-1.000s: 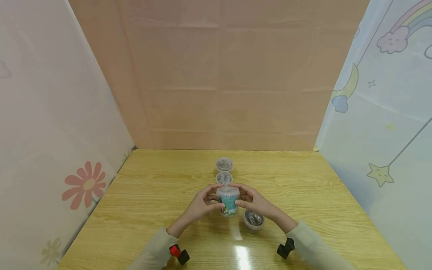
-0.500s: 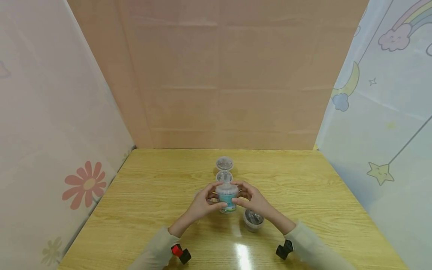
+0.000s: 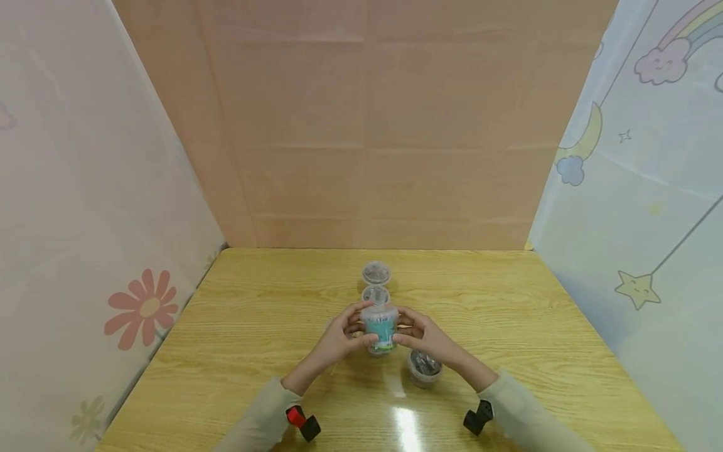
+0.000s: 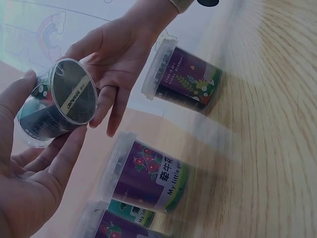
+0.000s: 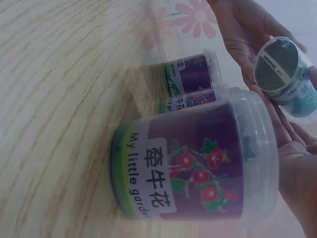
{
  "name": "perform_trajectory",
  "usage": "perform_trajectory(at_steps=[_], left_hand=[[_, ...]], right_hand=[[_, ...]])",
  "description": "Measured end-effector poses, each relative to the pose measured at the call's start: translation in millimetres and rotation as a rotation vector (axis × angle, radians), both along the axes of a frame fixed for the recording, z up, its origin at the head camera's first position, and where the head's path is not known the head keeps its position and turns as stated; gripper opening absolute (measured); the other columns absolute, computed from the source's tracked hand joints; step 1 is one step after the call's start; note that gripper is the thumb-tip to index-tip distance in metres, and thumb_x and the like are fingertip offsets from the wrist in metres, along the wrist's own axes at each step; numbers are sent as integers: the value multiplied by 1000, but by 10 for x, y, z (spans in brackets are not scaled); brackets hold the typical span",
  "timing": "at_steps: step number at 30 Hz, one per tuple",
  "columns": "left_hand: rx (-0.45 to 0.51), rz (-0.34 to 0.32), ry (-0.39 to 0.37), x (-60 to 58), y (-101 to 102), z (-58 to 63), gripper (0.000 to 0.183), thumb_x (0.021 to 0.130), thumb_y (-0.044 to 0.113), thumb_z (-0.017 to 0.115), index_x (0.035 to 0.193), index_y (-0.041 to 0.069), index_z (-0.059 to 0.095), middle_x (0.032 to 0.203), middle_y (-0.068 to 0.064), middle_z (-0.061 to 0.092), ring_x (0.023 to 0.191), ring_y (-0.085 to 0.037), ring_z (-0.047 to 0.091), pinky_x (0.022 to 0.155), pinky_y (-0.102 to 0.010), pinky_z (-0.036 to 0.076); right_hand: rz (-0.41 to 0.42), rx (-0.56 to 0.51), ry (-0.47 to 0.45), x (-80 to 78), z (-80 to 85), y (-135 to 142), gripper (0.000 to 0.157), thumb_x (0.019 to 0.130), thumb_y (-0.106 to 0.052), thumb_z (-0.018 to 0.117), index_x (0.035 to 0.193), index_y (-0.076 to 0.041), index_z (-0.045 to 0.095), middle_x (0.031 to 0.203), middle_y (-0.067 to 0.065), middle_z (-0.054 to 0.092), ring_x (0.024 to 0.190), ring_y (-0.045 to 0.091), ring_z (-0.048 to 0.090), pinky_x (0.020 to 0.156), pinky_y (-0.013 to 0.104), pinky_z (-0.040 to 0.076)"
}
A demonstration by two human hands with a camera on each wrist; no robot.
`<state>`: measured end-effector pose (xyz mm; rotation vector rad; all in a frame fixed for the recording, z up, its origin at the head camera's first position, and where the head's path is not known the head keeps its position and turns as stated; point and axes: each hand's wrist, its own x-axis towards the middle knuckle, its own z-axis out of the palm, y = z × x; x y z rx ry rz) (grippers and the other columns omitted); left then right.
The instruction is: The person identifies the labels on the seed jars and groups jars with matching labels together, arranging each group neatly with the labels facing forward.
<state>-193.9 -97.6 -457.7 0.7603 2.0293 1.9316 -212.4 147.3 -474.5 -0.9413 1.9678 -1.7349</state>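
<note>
A small clear-lidded plastic tub (image 3: pixel 380 329) with a teal label is held off the table between both hands in the head view. My left hand (image 3: pixel 337 341) grips its left side, thumb at the front. On the opposite side, my right hand (image 3: pixel 427 341) holds it with thumb and fingers. The dark round base of this tub (image 4: pixel 75 90) faces the left wrist camera, with a pale printed strip across it. Just below the right hand, a lidded tub (image 3: pixel 425 369) stands on the table; in the right wrist view a purple-labelled tub (image 5: pixel 198 163) looms close.
Two more lidded tubs, a far one (image 3: pixel 376 272) and a nearer one (image 3: pixel 375 295), stand in line behind the hands. Another tub (image 3: pixel 329 323) is mostly hidden behind the left hand. The wooden table (image 3: pixel 254 301) meets a tan backdrop (image 3: pixel 361 125) and printed side sheets.
The teal tub has risen slightly and moved a little away from the viewer, and its label is turned differently. Both hands still hold it; the standing tubs have stayed put.
</note>
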Motion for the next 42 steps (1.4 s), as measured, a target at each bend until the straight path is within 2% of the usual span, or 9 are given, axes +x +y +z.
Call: perform_trajectory(at_steps=[4,8,12,16,30,39,42], left_hand=[[-15,15,6,1,7,16,63,87,14,66,141,8,35,126,-16,55,102,-23,57,76,-26,53],[-55,70,28,15,18,48,63,86,16,67,140,5,36,121,-15,57,101,-24,58,72,-23,51],[-64,131,16,35,32,73,61,86,16,68,139,5,38,118,-14,56,102,-25,57,72,-23,50],[-42,155,-5,51,43,81,61,86,16,68,138,6,39,118,-14,55,103,-25,57,72,-24,51],[-67,179,61,81,61,83,66,83,16,71,139,2,37,119,-16,58,98,-27,59,72,-25,54],[-53,174,53,94,53,68,66,83,14,70,139,5,37,121,-16,57,99,-26,59,72,-24,54],[-48,160,51,91,43,68,65,84,13,69,140,5,37,122,-16,57,99,-26,59,73,-25,54]], right_hand=[[-15,-29,17,-11,-16,1,54,94,-6,53,141,2,28,124,22,51,110,20,58,87,34,52],[-52,-47,46,-13,-29,-9,53,93,-4,55,139,1,31,119,18,53,105,20,60,83,41,53],[-100,-53,46,-8,-34,-25,52,92,-5,56,138,1,33,116,15,54,102,20,60,82,37,54],[-136,-54,32,3,-28,-44,52,91,-6,57,137,-1,34,115,12,54,101,19,60,81,30,54],[-250,-3,79,57,-57,-128,57,88,-7,63,137,-4,34,115,17,53,100,15,59,84,28,52],[-237,12,138,66,-53,-130,56,88,-7,63,137,-7,35,114,15,52,99,14,59,84,28,52],[-208,-4,143,60,-43,-116,55,89,-6,61,137,-5,35,114,16,51,100,16,59,83,29,52]])
